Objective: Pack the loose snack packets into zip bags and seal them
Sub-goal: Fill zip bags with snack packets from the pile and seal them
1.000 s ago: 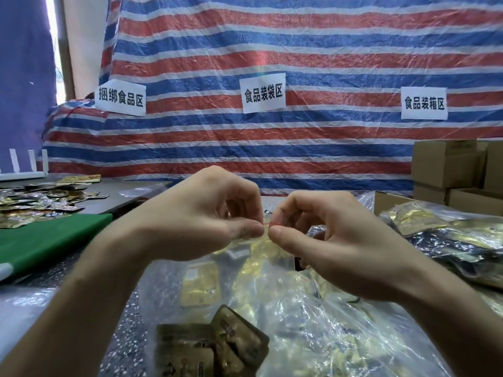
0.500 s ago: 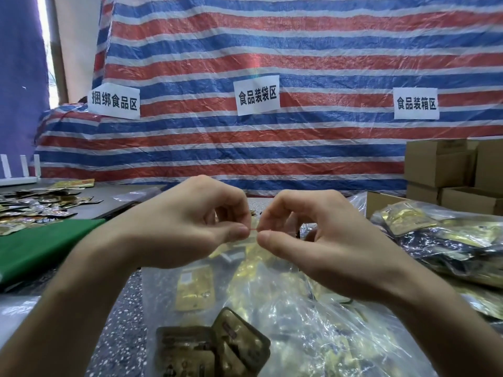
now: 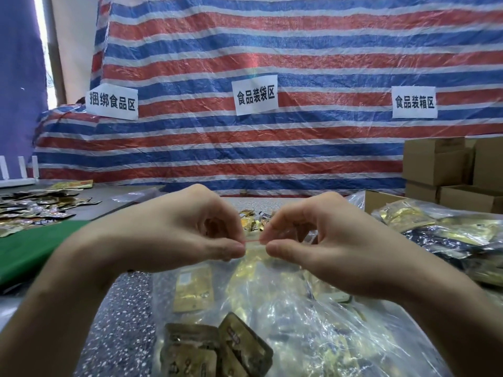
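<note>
Behind the zip bag, a red, white and blue striped tarp is hanging across the whole background. Under the zip bag, a speckled table is showing.

Zip bag: clear plastic, lying directly before the person, with its mouth edge being held up off the table.

Right of the zip bag, a heap of filled clear bags is lying, and past those, brown cardboard boxes are standing stacked. Left of the zip bag, a green cloth is lying, with loose snack packets lying scattered beyond it.

The left hand and right hand are both working at the top edge of the zip bag, fingers curled, each pinching that edge between thumb and forefinger. The thumb tips are sitting close together, not touching.

Above and behind the zip bag, three white paper signs are hanging on the tarp.

Inside the zip bag, gold packets are showing through the plastic. At its near left corner, dark packets are lying overlapped; whether they are inside the plastic, cannot tell.

Between the two thumbs, a short run of red zip strip is showing; whether it is pressed closed, cannot tell.
</note>
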The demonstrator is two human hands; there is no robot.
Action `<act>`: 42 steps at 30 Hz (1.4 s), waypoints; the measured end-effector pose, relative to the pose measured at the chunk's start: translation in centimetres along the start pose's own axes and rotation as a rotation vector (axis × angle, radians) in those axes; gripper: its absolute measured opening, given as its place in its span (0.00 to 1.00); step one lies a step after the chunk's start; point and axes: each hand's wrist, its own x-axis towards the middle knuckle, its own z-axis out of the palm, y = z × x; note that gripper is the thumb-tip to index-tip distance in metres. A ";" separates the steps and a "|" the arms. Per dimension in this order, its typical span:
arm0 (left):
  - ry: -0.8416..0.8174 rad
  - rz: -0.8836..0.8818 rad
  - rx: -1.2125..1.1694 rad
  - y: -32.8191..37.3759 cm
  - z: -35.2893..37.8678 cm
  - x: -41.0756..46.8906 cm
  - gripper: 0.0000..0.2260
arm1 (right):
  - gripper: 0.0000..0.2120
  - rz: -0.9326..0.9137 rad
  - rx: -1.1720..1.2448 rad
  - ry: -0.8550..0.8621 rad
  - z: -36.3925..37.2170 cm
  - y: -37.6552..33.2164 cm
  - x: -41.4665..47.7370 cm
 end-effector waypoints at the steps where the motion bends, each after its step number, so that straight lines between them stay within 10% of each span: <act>1: -0.003 -0.006 -0.008 0.1 0.1 0.0 0.06 | 0.03 0.002 -0.004 0.000 -0.1 0.0 0.0; 42: 0.088 0.078 -0.101 -1.7 -2.6 -1.9 0.06 | 0.06 0.005 0.024 -0.012 -1.1 -1.0 -0.5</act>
